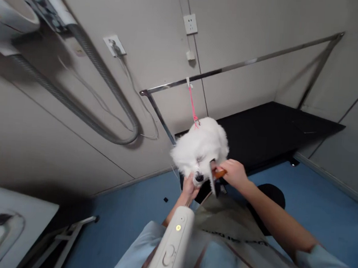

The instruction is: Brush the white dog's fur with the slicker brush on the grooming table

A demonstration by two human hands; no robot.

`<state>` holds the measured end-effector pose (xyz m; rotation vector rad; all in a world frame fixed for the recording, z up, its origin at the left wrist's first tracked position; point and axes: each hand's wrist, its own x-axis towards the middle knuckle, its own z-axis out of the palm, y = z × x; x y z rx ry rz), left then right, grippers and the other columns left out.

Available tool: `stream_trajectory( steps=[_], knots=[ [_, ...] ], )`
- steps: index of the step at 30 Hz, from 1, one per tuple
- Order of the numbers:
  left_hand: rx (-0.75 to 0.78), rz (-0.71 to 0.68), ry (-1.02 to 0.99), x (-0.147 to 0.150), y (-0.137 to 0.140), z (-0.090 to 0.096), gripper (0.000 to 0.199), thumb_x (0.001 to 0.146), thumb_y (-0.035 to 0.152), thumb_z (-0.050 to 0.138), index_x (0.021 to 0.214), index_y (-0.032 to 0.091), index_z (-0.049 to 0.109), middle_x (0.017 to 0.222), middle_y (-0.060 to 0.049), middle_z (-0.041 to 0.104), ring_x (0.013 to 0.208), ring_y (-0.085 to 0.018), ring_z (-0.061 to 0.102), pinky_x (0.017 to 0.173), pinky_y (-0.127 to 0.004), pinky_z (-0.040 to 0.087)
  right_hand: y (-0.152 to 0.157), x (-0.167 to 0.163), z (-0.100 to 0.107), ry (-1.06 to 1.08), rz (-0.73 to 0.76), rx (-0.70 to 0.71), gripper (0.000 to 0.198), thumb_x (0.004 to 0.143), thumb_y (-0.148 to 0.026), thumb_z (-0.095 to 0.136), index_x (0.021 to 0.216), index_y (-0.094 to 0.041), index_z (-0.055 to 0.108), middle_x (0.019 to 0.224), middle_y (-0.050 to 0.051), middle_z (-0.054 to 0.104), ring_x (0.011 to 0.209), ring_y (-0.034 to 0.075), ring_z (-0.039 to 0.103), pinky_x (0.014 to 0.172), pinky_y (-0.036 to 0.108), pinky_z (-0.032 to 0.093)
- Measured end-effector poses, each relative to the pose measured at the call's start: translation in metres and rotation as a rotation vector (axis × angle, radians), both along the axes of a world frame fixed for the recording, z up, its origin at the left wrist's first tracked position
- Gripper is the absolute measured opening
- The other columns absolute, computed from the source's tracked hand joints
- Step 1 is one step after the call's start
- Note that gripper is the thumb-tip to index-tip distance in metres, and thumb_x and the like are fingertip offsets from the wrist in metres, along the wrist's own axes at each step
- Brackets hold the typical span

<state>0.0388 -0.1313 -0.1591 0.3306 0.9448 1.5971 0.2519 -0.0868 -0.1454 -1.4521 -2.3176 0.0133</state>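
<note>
A fluffy white dog [203,146] faces me at the near left end of a black grooming table, its head tilted. My left hand [190,188] is closed around the dog's chin from below, beside its black nose. In my right hand [234,173] is a slicker brush [220,174] with an orange-brown handle. The brush's flat head lies edge-on against the fur at the side of the muzzle; its pins are hard to see. A pink cord [192,102] runs from the metal rail to the dog.
A white handheld device [170,247] with a lit button juts up in front of my chest. The black table [268,132] stretches right under a metal rail [242,64]. Wall dryers with grey hoses [105,71] hang at left. A black round seat [269,197] stands behind my right arm.
</note>
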Motion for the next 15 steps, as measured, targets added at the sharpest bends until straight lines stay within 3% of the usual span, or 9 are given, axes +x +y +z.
stream_trajectory(
  steps=[2, 5, 7, 10, 13, 15],
  knots=[
    [0.004, -0.009, -0.019, -0.003, 0.002, 0.007, 0.034, 0.064, 0.026, 0.085, 0.082, 0.016, 0.059, 0.059, 0.004, 0.061, 0.042, -0.007, 0.047, 0.036, -0.016, 0.028, 0.003, 0.0, -0.012, -0.043, -0.022, -0.063, 0.022, 0.094, -0.021, 0.051, 0.081, -0.018, 0.069, 0.087, 0.01, 0.073, 0.088, 0.021, 0.066, 0.077, 0.029, 0.041],
    [0.023, -0.028, -0.083, -0.015, 0.014, 0.032, 0.021, 0.08, 0.03, 0.075, 0.085, 0.018, 0.058, 0.058, 0.004, 0.058, 0.035, -0.005, 0.037, 0.032, -0.017, 0.014, 0.003, 0.023, -0.057, 0.007, -0.245, -0.321, 0.009, 0.088, -0.022, 0.057, 0.082, -0.017, 0.063, 0.081, 0.01, 0.071, 0.076, 0.021, 0.066, 0.066, 0.029, 0.041],
    [0.058, -0.015, -0.138, -0.022, 0.029, 0.053, 0.018, 0.089, 0.033, 0.067, 0.084, 0.018, 0.057, 0.057, 0.003, 0.056, 0.034, -0.004, 0.035, 0.031, -0.016, 0.012, -0.009, 0.044, -0.097, 0.219, -0.336, -0.499, 0.006, 0.083, -0.022, 0.058, 0.087, -0.019, 0.06, 0.07, 0.004, 0.066, 0.066, 0.02, 0.063, 0.062, 0.028, 0.042],
    [0.124, -0.012, -0.166, -0.022, 0.056, 0.081, 0.02, 0.094, 0.033, 0.061, 0.082, 0.018, 0.056, 0.058, 0.003, 0.056, 0.036, -0.004, 0.036, 0.031, -0.016, 0.013, -0.044, 0.064, -0.14, 0.653, -0.285, -0.687, 0.017, 0.075, -0.027, 0.054, 0.091, -0.021, 0.055, 0.058, -0.004, 0.055, 0.054, 0.018, 0.057, 0.054, 0.028, 0.043],
    [0.142, -0.054, -0.102, -0.009, 0.079, 0.095, 0.023, 0.094, 0.033, 0.063, 0.079, 0.018, 0.055, 0.059, 0.003, 0.054, 0.037, -0.003, 0.034, 0.033, -0.016, 0.011, -0.083, 0.067, -0.155, 0.989, -0.213, -0.812, 0.028, 0.073, -0.045, 0.055, 0.091, -0.024, 0.058, 0.061, -0.004, 0.057, 0.051, 0.018, 0.057, 0.049, 0.029, 0.045],
    [0.128, -0.062, -0.055, 0.001, 0.086, 0.094, 0.027, 0.092, 0.035, 0.067, 0.077, 0.018, 0.053, 0.055, 0.004, 0.049, 0.036, -0.002, 0.031, 0.034, -0.016, 0.01, -0.1, 0.064, -0.159, 1.099, -0.238, -0.783, 0.034, 0.069, -0.053, 0.061, 0.087, -0.024, 0.063, 0.069, 0.0, 0.064, 0.058, 0.02, 0.062, 0.054, 0.032, 0.05]
  ],
)
